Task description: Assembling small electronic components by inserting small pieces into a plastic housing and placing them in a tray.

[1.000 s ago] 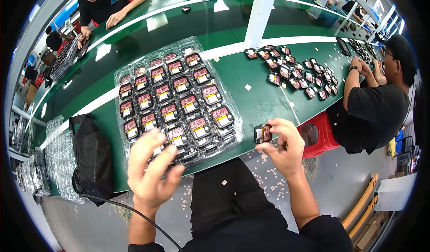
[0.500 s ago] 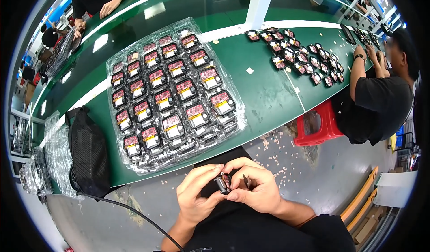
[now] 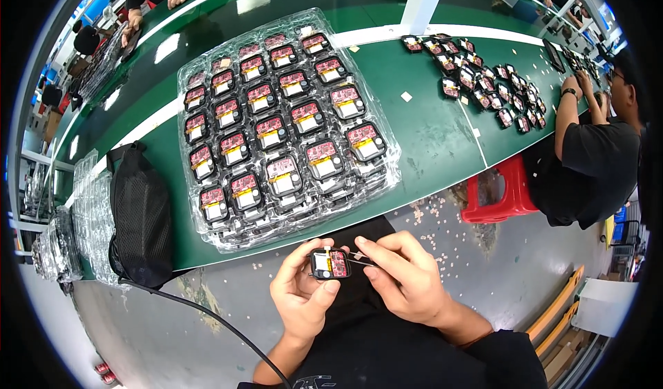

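Note:
My left hand point(image 3: 298, 293) holds a small black device housing point(image 3: 331, 263) by its edges, fingers and thumb closed round it. Its open side faces up and shows a red circuit board, a whitish block and a strip of yellow tape. My right hand point(image 3: 409, 278) pinches thin metal tweezers point(image 3: 364, 261), their tips at the housing's right edge. A tiny pale piece shows by the tips, too small to name. Beyond my hands, a stack of clear plastic trays point(image 3: 384, 175) on the green bench bears rows of similar housings point(image 3: 284, 175).
More housings point(image 3: 483, 85) lie heaped on the bench point(image 3: 421, 140) at the right. A co-worker point(image 3: 601, 154) sits there, near a red stool point(image 3: 494, 195). A black mesh bag point(image 3: 140, 216) and a black cable point(image 3: 207, 314) are at my left. Small pale scraps dot the floor.
The housing has turned from on edge to face up in my left hand. My right hand has drawn away slightly to the right, with the tweezers now pointing at the housing.

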{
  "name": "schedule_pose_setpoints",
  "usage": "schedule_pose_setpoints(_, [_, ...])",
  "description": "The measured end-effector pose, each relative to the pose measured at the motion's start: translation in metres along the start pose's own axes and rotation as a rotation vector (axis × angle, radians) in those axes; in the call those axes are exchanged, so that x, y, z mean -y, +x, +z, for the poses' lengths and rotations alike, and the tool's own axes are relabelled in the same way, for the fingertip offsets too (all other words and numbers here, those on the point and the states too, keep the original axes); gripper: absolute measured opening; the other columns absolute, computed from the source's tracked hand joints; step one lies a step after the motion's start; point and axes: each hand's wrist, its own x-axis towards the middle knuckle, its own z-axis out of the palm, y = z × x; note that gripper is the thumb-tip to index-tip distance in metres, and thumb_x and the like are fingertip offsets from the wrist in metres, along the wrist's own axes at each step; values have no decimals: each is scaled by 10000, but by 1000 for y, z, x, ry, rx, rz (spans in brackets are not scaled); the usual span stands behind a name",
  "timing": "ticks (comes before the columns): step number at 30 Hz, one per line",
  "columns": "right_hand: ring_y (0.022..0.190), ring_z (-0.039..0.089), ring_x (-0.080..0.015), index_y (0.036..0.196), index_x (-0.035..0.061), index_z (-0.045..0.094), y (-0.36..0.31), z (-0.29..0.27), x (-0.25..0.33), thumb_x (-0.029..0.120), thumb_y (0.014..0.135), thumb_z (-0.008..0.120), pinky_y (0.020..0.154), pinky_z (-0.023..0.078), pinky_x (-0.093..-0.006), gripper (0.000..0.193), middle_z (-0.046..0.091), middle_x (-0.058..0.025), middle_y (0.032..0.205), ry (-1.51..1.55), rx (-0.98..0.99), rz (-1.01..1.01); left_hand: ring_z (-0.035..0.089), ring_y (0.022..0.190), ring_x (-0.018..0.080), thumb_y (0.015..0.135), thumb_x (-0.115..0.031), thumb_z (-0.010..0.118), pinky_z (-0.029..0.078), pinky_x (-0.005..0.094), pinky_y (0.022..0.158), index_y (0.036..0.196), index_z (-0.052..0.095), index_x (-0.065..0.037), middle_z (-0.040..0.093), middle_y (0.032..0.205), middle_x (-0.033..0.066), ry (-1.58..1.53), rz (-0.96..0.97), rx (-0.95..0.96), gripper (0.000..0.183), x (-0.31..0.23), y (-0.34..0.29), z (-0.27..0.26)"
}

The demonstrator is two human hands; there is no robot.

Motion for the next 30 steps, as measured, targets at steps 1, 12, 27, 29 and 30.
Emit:
schedule_pose_setpoints(1, [635,593,-209,1235,-23,670,0,2,-1,20,850,758,577,507,-306,397,641,-118,996,-107,-40,-25,644,1212,338,872,-64,793,524,433,1048,1386,510,91,607,1327,222,2,0,-3,607,0,0,0])
schedule_pose_setpoints(12, [617,585,-160,964,27,754,-4,13,-20,23,737,768,527,439,-287,228,706,-58,922,-410,-200,-296,613,1217,254,860,-68,805,526,346,1013,1366,535,111,528,1376,186,68,-52,42,602,-1,-2,-4])
schedule_pose_setpoints(27, [649,661,-232,935,14,737,-1,9,-18,-18,749,820,558,525,-333,206,715,-95,853,-58,-143,-71,596,1244,261,869,-36,775,529,346,1012,1363,539,117,494,1403,183,120,-41,100,569,-5,2,-3])
schedule_pose_setpoints(29, [688,691,-249,943,13,735,0,8,-17,-4,763,815,586,546,-336,197,718,-105,844,-51,-124,-44,595,1247,265,869,-28,771,531,346,1008,1365,538,118,492,1406,183,129,-40,109,566,-6,2,-3])
schedule_pose_setpoints(30, [688,691,-249,943,13,735,1,8,-16,-4,763,815,586,546,-336,197,718,-105,844,-51,-124,-43,593,1251,269,870,-20,766,534,346,1004,1366,537,119,490,1408,182,138,-38,118,564,-6,2,-4])
